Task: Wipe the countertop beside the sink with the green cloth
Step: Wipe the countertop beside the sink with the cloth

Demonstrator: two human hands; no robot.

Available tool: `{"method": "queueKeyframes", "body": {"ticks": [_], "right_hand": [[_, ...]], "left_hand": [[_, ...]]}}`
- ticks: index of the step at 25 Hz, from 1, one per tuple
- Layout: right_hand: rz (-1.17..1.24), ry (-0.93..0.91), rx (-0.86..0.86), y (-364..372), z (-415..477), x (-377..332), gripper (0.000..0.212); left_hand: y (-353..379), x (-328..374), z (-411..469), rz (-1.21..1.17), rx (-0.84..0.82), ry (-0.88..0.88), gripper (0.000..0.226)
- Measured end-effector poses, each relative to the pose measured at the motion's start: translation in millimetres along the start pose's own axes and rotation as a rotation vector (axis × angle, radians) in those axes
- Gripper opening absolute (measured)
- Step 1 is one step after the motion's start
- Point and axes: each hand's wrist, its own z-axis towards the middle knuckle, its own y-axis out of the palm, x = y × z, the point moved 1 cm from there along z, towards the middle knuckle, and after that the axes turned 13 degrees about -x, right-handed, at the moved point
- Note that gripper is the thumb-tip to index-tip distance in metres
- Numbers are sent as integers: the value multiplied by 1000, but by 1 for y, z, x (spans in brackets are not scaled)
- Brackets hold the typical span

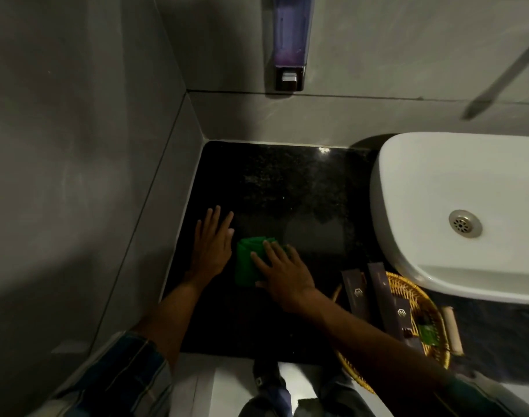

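The folded green cloth (247, 260) lies on the black speckled countertop (287, 188), left of the white sink (455, 212). My right hand (282, 273) presses flat on the cloth's right part, fingers spread, covering about half of it. My left hand (212, 245) rests flat on the bare counter just left of the cloth, fingers apart, near the left wall, holding nothing.
A woven basket (419, 299) with dark long boxes sits at the counter's front right, close to my right forearm. A soap dispenser (290, 43) hangs on the back wall. Grey tiled walls close in the left and back. The floor and my feet show below the counter's front edge.
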Motion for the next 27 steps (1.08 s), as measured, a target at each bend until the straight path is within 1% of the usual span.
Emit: {"method": "queueKeyframes", "body": {"ticks": [2, 4, 7, 9, 10, 12, 14, 15, 16, 17, 20, 21, 22, 24, 26, 27], "right_hand": [[9, 163, 74, -5, 0, 35, 65], [77, 334, 116, -22, 9, 86, 64], [245, 410, 123, -49, 38, 130, 67], [343, 415, 133, -65, 70, 126, 68], [355, 404, 136, -70, 84, 118, 68], [285, 326, 157, -73, 100, 93, 67], [167, 188, 172, -63, 93, 70, 66], [106, 152, 187, -54, 83, 67, 65], [69, 151, 214, -47, 73, 71, 64], [85, 186, 234, -42, 66, 81, 64], [220, 409, 248, -43, 70, 104, 64], [281, 446, 250, -49, 78, 103, 64], [328, 441, 244, -58, 90, 98, 64], [308, 323, 200, -76, 105, 85, 64], [299, 229, 157, -92, 96, 81, 66], [339, 220, 185, -98, 82, 82, 67]], "left_hand": [[8, 15, 0, 5, 3, -16, 47], [11, 23, 3, 41, 49, -53, 47], [16, 24, 5, 75, 102, -68, 47], [18, 23, 7, 74, 87, -87, 47], [19, 23, 9, 76, 77, -95, 48], [17, 23, 10, 89, 75, -103, 48], [15, 22, 8, 78, 75, -103, 47], [14, 21, 7, 75, 83, -94, 46], [13, 21, 6, 70, 96, -85, 46], [12, 21, 7, 59, 108, -81, 46], [15, 22, 9, 70, 141, -80, 47], [17, 22, 9, 76, 135, -83, 46], [18, 22, 10, 81, 122, -84, 46], [18, 20, 11, 89, 109, -82, 47], [14, 20, 8, 86, 90, -67, 48], [10, 22, 7, 71, 66, -65, 48]]}}
